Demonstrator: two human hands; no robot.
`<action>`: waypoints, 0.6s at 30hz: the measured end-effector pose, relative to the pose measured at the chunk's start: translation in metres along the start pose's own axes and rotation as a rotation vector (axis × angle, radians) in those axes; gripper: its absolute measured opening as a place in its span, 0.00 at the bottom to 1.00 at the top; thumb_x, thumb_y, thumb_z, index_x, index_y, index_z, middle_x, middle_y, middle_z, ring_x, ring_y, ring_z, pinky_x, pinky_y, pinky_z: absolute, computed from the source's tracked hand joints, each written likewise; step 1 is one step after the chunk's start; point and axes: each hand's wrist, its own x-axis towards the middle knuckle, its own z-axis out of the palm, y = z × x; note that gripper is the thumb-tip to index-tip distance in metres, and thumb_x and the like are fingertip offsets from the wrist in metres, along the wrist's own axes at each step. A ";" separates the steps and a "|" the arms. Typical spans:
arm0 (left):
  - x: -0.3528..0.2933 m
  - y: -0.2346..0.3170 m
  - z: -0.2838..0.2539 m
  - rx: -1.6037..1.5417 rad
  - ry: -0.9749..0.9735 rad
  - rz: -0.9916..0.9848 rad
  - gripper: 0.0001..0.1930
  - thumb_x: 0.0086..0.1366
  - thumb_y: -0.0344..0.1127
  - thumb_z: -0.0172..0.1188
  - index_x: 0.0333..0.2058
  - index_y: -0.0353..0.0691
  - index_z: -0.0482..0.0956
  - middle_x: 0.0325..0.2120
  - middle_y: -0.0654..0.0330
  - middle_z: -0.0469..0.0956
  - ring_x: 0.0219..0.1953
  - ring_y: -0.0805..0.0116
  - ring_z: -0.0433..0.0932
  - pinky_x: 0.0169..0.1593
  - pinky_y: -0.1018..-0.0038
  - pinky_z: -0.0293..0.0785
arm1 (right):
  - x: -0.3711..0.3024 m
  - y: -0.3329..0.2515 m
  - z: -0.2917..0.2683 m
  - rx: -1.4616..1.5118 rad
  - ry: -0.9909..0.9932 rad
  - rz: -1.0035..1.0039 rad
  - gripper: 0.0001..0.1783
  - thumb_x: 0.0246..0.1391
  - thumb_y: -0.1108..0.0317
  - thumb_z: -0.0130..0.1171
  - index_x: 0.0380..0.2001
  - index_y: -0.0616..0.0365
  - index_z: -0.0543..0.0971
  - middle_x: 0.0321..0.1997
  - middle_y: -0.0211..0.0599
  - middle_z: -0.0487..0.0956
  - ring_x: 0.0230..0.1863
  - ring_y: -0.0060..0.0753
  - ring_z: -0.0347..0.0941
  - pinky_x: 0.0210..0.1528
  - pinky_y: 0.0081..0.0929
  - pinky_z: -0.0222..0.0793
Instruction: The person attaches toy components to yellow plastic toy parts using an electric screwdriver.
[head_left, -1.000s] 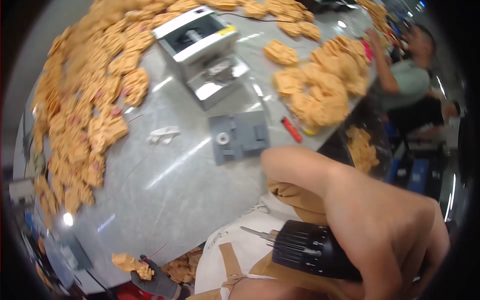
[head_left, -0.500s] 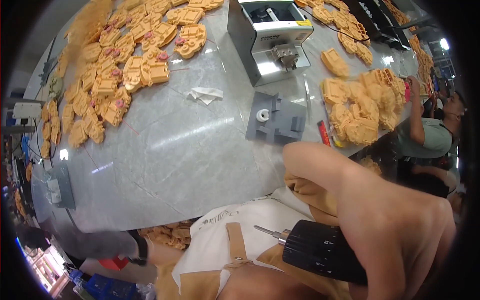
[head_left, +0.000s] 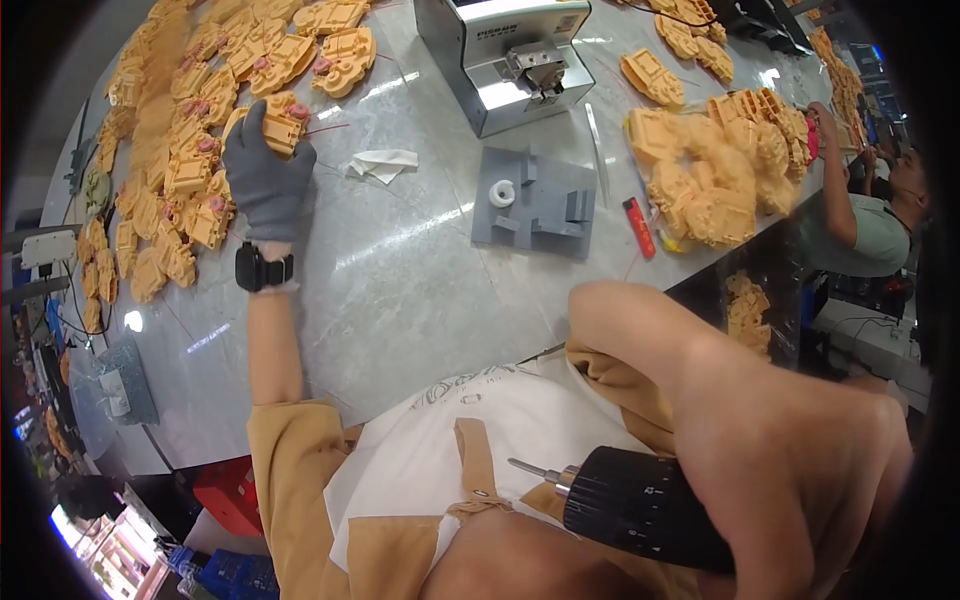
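Observation:
My left hand (head_left: 268, 180), in a grey glove with a black watch at the wrist, reaches to the pile at the far left. Its thumb and fingers close around an orange plastic housing part (head_left: 283, 122) with a pinkish-red piece on it. More orange parts (head_left: 190, 170) lie against and beyond the hand. At the lower right, my bare right hand (head_left: 800, 450) is wrapped around a black power screwdriver (head_left: 640, 505). The screwdriver's metal bit points left, in front of my apron, and its rear is hidden by the hand.
A grey fixture plate (head_left: 550, 240) with upright blocks and a white ring (head_left: 502, 193) lies mid-table. Behind it stands a grey-and-white bench machine (head_left: 500, 65). A red tool (head_left: 638, 228) lies beside heaped orange parts (head_left: 700, 180). A co-worker (head_left: 860, 215) sits at the right.
My left hand has swung up from the blurred lower left to the far-left pile and taken hold of an orange part. My right hand keeps the screwdriver in place.

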 end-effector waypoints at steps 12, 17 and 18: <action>-0.054 0.111 -0.089 -0.646 -0.100 0.533 0.46 0.41 0.29 0.67 0.62 0.39 0.56 0.45 0.51 0.70 0.45 0.54 0.70 0.49 0.62 0.68 | -0.012 -0.026 -0.005 0.041 0.059 0.068 0.04 0.51 0.77 0.46 0.24 0.61 0.70 0.15 0.38 0.70 0.12 0.26 0.63 0.29 0.40 0.74; -0.030 0.188 -0.068 -0.664 -0.423 0.697 0.44 0.41 0.30 0.66 0.61 0.44 0.59 0.52 0.50 0.69 0.45 0.50 0.70 0.49 0.60 0.68 | -0.014 -0.041 -0.001 -0.001 0.071 0.099 0.04 0.51 0.77 0.46 0.25 0.62 0.71 0.15 0.39 0.71 0.12 0.27 0.63 0.30 0.40 0.74; -0.034 0.185 -0.050 -0.685 -0.467 0.683 0.44 0.41 0.35 0.67 0.60 0.45 0.60 0.52 0.51 0.69 0.48 0.51 0.70 0.51 0.60 0.69 | -0.018 -0.038 0.001 0.045 0.071 0.115 0.04 0.51 0.77 0.46 0.25 0.62 0.71 0.15 0.39 0.71 0.12 0.27 0.64 0.30 0.41 0.74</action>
